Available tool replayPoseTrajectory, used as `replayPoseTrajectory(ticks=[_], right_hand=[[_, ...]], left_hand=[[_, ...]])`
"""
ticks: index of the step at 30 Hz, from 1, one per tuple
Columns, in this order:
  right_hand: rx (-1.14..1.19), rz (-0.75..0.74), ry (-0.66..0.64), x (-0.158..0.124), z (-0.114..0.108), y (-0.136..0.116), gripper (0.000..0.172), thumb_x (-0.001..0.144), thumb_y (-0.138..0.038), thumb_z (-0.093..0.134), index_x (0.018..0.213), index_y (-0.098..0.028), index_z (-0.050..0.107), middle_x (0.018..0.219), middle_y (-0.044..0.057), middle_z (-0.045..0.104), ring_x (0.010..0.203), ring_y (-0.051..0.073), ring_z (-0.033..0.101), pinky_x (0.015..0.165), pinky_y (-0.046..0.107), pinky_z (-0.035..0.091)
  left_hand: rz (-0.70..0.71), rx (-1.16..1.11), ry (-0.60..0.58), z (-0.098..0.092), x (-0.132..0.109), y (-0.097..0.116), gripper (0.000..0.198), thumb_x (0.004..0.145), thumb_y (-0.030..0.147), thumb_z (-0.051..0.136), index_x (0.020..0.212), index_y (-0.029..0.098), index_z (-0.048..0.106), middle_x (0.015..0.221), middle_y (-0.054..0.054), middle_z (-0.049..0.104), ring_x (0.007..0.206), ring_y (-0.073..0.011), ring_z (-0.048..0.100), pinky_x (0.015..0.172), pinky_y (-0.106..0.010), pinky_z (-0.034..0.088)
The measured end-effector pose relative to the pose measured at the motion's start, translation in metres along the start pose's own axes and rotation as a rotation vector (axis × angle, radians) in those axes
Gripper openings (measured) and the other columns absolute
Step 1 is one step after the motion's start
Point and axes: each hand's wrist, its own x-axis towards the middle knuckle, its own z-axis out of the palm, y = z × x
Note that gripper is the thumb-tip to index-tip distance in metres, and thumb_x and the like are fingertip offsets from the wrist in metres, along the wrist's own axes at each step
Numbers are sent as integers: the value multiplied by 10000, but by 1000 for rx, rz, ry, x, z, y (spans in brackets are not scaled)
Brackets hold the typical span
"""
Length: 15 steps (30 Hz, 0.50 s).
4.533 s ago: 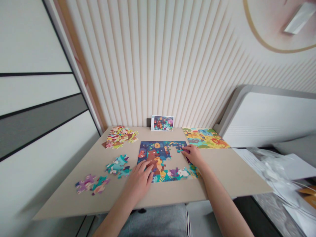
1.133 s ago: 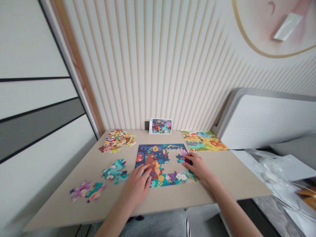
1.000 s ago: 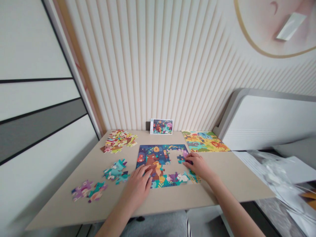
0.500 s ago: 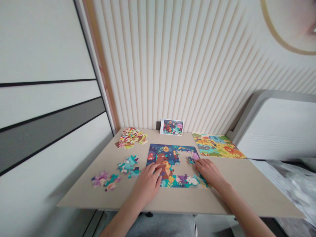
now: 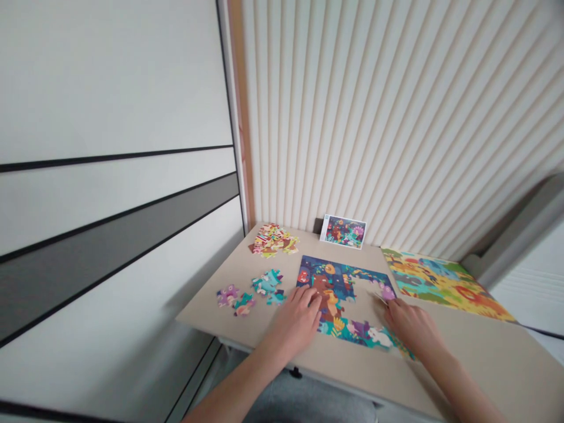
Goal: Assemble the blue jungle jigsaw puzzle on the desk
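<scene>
A partly assembled jigsaw puzzle [image 5: 328,291] with a dark forest scene and a bear lies on the table, with a gap in its middle and right part. My left hand [image 5: 302,314] rests on its left edge, palm down and fingers laid out, holding nothing. At the right side of the gap, my right hand [image 5: 409,323] pinches a puzzle piece [image 5: 381,299], which is tilted so that mostly its thin pale edge shows. Left of the puzzle lie loose joined pieces: a teal cluster [image 5: 267,283] and a purple and teal cluster [image 5: 235,298].
A picture card [image 5: 342,232] of the forest scene leans against the ribbed wall [image 5: 352,117]. A heap of red and yellow pieces [image 5: 273,239] sits at the table's back left. Another animal puzzle [image 5: 445,282], assembled, lies at the right.
The view has swung to the left, so the table appears further right. The piece in my right hand has gone from nearly flat to tilted on edge. My left hand stays on the puzzle.
</scene>
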Motion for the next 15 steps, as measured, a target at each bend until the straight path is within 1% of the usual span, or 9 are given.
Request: replayPoseTrajectory(ticks=[2,3,5,6,8,11,13,15], right_hand=[[27,39,-23,2,-1,-3,218,933,-236,499,1028,-181,687,955,163,746,750,275,730,649,343,492],[46,65,-32,3,-2,-4,218,934,-246,497,1008,-179,691,952,163,749,755,283,733,649,349,497],[89,129,-39,4,-4,-5,248,952,-297,480,951,-181,699,946,165,754,760,298,739,652,365,505],[113,164,-36,5,-5,-5,285,963,-336,466,924,-183,703,936,167,756,757,306,740,651,372,506],[164,235,-20,5,-7,-1,354,973,-401,443,882,-190,712,881,170,758,740,313,738,648,379,504],[238,299,7,4,-11,6,384,967,-428,433,884,-198,729,788,162,750,710,312,729,633,373,489],[261,315,11,4,-16,6,378,960,-434,438,877,-206,727,779,152,750,702,312,724,609,364,470],[276,290,4,3,-24,-3,359,958,-428,441,867,-216,716,808,139,757,722,309,725,598,354,455]], left_hand=[[0,23,10,-12,-4,-3,343,985,240,505,1318,232,585,1330,-118,598,1291,-294,517,1114,-509,417],[-7,31,11,-20,-8,-8,336,988,249,503,1312,236,591,1317,-113,608,1275,-289,529,1108,-501,424],[-48,55,12,-36,-20,-25,323,995,251,492,1297,238,604,1280,-102,630,1243,-270,553,1102,-472,433],[-90,82,17,-44,-28,-38,326,996,252,488,1300,238,605,1286,-101,631,1249,-268,554,1099,-464,435],[-212,163,46,-61,-48,-71,342,999,277,482,1315,232,604,1318,-114,623,1259,-282,555,1093,-478,435],[-408,242,26,-82,-79,-124,345,978,326,507,1268,195,641,1297,-140,639,1217,-300,589,1066,-475,450],[-474,240,-26,-94,-97,-152,371,958,400,541,1237,188,662,1299,-146,640,1223,-309,588,1068,-460,446],[-485,200,-83,-101,-109,-169,423,939,472,556,1234,192,670,1316,-142,631,1236,-313,579,1081,-455,432]])
